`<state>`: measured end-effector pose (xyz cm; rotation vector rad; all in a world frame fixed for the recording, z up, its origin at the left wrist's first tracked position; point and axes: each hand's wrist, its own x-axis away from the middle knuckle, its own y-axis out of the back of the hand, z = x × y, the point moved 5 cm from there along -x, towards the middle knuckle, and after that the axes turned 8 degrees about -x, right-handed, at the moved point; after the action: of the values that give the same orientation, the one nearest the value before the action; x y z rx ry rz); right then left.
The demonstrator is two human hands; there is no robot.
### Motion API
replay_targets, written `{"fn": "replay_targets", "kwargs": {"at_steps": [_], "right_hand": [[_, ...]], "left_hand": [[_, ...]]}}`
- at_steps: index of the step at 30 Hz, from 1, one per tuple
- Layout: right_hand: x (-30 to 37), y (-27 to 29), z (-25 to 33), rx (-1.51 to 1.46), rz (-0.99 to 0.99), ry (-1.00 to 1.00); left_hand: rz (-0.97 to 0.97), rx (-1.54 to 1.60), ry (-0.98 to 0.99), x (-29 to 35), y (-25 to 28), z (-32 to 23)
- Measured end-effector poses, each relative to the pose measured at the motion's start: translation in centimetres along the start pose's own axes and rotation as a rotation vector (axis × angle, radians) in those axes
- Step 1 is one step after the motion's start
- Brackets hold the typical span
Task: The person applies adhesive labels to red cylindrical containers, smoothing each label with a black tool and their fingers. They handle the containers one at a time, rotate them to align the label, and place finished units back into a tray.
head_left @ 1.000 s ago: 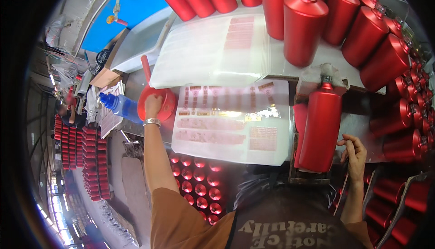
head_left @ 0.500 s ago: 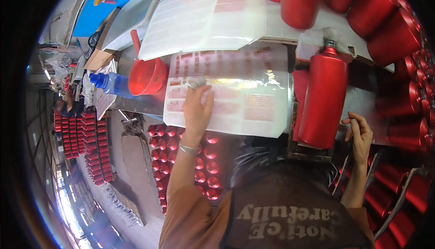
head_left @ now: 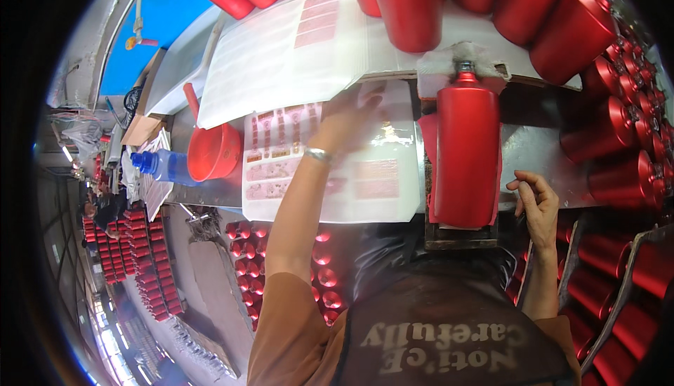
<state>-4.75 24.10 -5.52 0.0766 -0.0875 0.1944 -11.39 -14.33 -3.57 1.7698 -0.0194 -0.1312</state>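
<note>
"How are the fingers standing?"

"On the right hand (head_left: 536, 207) they are bending loosely, thumb and forefinger tips sitting slightly apart; on the left hand (head_left: 347, 123) they are blurring, so one cannot tell whether they are gripping something or touching the sheet below."

"And what is lying around them?"

"The left hand is hovering over the printed sheet (head_left: 377, 179), whose pinkish panels are showing on both sides of the forearm; a bracelet (head_left: 318, 154) is circling that wrist; the right hand is hanging just beside a red bottle (head_left: 467, 158), which is lying on a dark-edged stand (head_left: 461, 240), its neck pointing away from the person."

"Farther out?"

"A red dipper (head_left: 215, 151) is sitting left of the sheet, with a blue-capped plastic bottle (head_left: 168, 166) beside it; a stack of white sheets (head_left: 263, 70) is lying beyond; more red bottles (head_left: 407, 7) are crowding the far side of the bench (head_left: 537, 158)."
</note>
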Motion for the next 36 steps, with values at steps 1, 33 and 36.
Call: {"fn": "replay_targets", "kwargs": {"at_steps": [1,33,36], "right_hand": [[0.1,0.2,-0.1,-0.003,-0.006,-0.006],[0.8,-10.1,11.5,-0.94,0.515,-0.181],[0.5,-8.5,10.6,-0.869,0.312,-0.205]], "left_hand": [[0.122,0.025,0.079,-1.0,-0.3,0.2],[-0.154,1.299,0.124,9.3,11.5,-16.5],[-0.088,1.131,0.128,10.8,10.9,-17.1]]}}
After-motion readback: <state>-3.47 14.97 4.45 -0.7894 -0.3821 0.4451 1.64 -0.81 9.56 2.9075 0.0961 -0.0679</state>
